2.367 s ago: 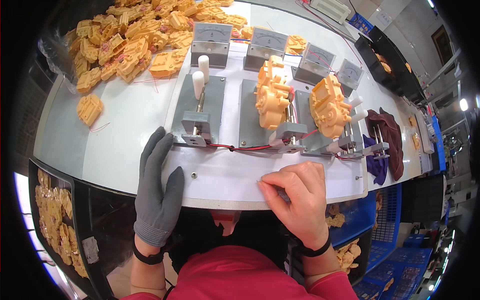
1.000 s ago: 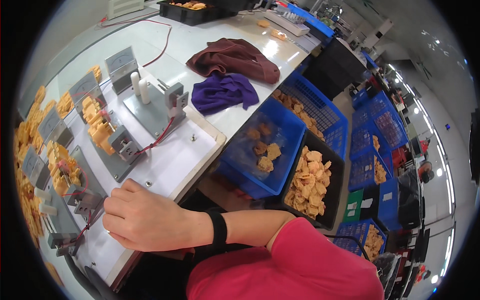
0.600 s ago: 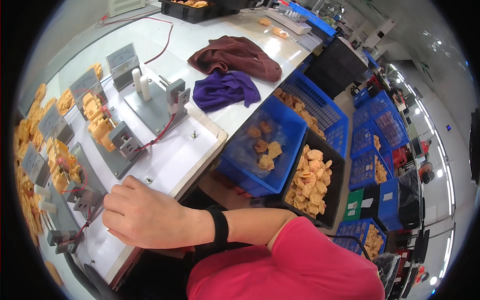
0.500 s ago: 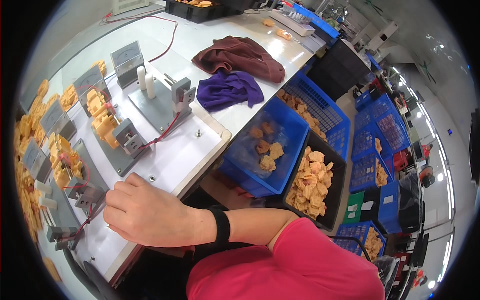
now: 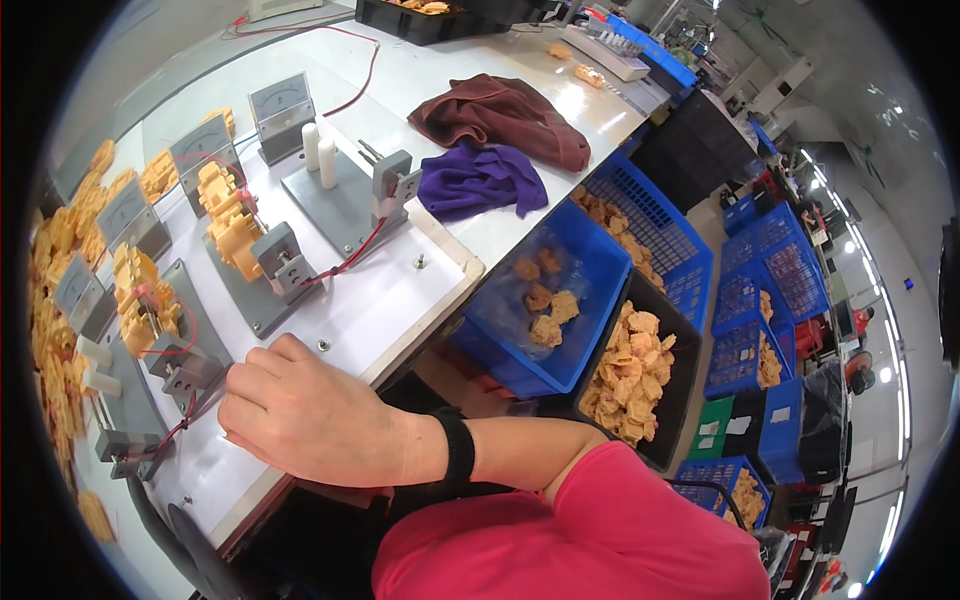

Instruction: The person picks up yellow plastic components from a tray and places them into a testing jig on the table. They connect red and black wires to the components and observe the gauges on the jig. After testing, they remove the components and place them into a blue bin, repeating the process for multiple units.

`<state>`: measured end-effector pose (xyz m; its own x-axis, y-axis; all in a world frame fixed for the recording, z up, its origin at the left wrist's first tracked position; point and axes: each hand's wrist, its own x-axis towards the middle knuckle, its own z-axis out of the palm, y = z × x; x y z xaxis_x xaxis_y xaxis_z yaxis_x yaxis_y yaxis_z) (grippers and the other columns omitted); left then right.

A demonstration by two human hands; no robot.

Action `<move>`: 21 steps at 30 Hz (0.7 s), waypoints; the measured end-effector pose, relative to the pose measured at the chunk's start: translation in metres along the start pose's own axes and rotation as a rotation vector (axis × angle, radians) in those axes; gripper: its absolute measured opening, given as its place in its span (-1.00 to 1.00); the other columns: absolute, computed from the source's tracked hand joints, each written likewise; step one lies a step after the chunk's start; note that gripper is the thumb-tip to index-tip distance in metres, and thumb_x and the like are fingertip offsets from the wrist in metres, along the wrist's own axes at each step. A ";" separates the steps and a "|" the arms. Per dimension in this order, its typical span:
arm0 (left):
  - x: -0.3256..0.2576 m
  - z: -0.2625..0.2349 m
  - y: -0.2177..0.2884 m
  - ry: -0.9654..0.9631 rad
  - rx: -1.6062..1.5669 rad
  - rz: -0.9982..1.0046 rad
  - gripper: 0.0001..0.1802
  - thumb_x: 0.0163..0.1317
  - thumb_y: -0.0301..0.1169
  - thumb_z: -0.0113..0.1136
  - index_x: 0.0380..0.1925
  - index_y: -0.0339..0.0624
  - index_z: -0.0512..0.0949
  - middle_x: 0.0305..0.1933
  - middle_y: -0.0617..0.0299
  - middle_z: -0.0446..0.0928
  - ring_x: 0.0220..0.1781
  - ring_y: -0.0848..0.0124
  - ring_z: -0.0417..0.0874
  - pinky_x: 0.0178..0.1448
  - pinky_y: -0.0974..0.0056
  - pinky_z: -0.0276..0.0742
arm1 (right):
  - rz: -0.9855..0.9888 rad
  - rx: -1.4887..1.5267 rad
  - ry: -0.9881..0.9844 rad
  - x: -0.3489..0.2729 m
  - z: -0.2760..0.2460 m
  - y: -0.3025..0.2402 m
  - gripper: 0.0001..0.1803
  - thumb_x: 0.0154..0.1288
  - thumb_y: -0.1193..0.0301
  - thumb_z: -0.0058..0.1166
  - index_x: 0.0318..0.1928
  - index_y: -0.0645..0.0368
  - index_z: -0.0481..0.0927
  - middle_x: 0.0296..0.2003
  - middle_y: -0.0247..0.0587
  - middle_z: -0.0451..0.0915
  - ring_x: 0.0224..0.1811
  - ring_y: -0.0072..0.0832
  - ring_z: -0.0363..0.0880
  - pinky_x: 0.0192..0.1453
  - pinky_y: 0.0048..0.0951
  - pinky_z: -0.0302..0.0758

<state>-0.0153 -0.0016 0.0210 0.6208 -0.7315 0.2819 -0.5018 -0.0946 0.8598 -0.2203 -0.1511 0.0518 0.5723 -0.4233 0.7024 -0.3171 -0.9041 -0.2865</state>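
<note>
My right hand (image 5: 300, 415), with a black band (image 5: 457, 450) on its wrist, is closed at the near edge of the white work board (image 5: 400, 310). The fingers curl under, so whatever they may hold is hidden. Just beyond the knuckles stands a grey clamp fixture (image 5: 190, 368) carrying a yellow plastic part (image 5: 140, 290) with a red wire. A second yellow plastic part (image 5: 232, 232) sits on the neighbouring fixture. Farther off, another grey fixture (image 5: 335, 215) has two upright white pegs and no part on it. My left hand is out of view.
Analog meters (image 5: 282, 108) line the fixtures' far side, with loose yellow parts (image 5: 60, 300) heaped behind. Brown (image 5: 500, 120) and purple (image 5: 480, 180) cloths lie on the table. Right of it stand a blue bin (image 5: 590, 330) and a black bin (image 5: 680, 420) of yellow parts. Small screws protrude from the board.
The view has shifted slightly, so the table and fixtures appear farther right. My right hand stays closed at the board's near edge, in nearly the same pose.
</note>
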 end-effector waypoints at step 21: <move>-0.003 0.001 0.009 0.016 0.030 -0.038 -0.42 0.51 -0.36 -0.20 0.48 -0.32 0.13 0.55 -0.02 0.13 0.56 0.18 0.16 0.58 0.10 0.03 | 0.015 0.013 -0.046 0.002 0.003 -0.003 -0.83 0.13 0.41 0.27 -0.35 0.13 0.51 -0.36 -0.30 0.39 -0.24 -0.36 0.43 -0.10 -0.33 0.35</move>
<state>-0.0217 -0.0009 0.0274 0.6489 -0.7164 0.2562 -0.4957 -0.1427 0.8567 -0.2159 -0.1499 0.0522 0.6017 -0.4390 0.6673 -0.3163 -0.8981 -0.3057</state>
